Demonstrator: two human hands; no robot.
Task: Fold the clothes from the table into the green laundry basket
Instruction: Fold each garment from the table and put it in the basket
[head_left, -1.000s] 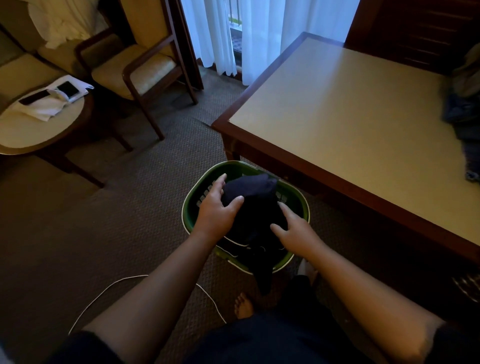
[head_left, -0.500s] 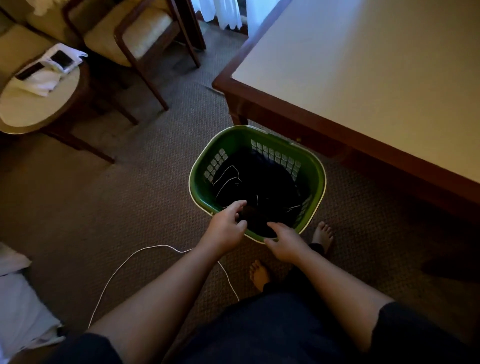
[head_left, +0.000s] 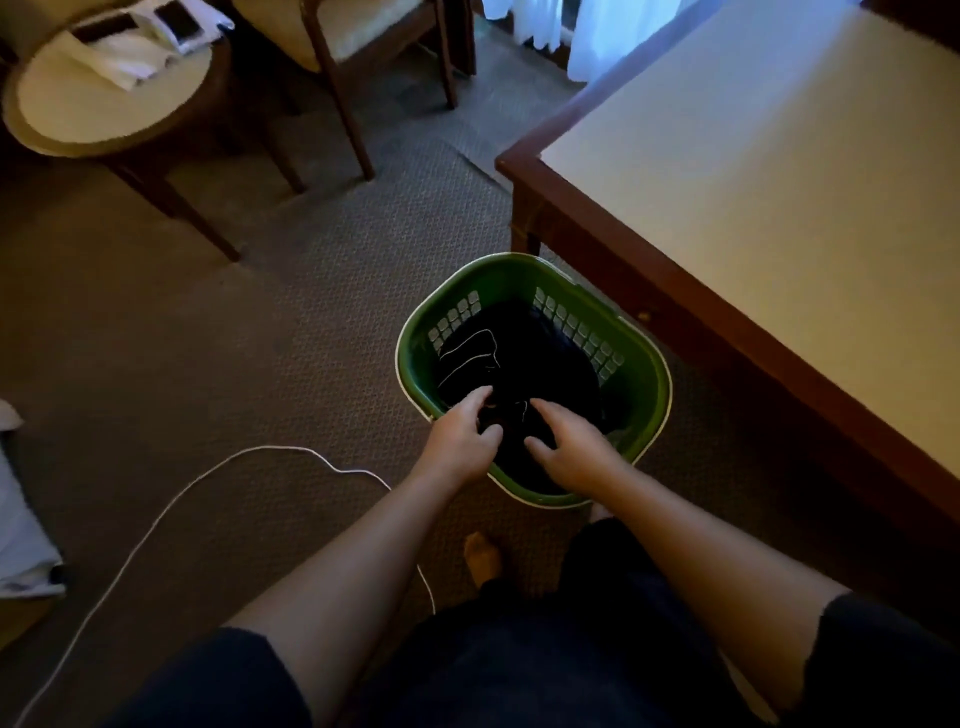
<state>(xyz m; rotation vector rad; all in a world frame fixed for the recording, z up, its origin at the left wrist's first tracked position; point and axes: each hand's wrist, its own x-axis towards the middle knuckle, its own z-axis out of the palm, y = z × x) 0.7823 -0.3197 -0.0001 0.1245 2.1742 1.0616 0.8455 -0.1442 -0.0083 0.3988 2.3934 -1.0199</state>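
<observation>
One dim room, floored in brown woven carpet with a small diamond pattern (head_left: 249, 364). To the right, large rectangular table with pale beige top and dark reddish wood edging (head_left: 779, 197), one corner leg standing just behind the green plastic laundry basket with slotted walls (head_left: 647, 400). At upper left, low round side table with cream top and dark wood rim (head_left: 98, 119), carrying a rumpled white cloth (head_left: 124, 65) and a dark flat phone (head_left: 179, 26). Beside it, wooden-framed armchair with cream cushion (head_left: 353, 36). Sheer white curtain (head_left: 597, 47) hanging at the top, past the big table's far corner. Thin white cable (head_left: 208, 478) looping across the carpet toward the person's legs; pale folded fabric (head_left: 21, 545) lying at the left border.

Inside the basket, dark folded clothing with thin white trim lines (head_left: 540, 358), filling the bottom.

Both forearms reaching forward and down from dark short sleeves. Left hand (head_left: 460, 441) over the basket's near rim, palm down, index finger stretched toward the dark cloth, thumb apart. Right hand (head_left: 566, 452) just beside it, likewise palm down, fingers loose and spread, tips at the clothing. Nothing visibly clasped by either; actual contact with the cloth too dark to tell. One bare foot (head_left: 483, 558) on the carpet below the basket.
</observation>
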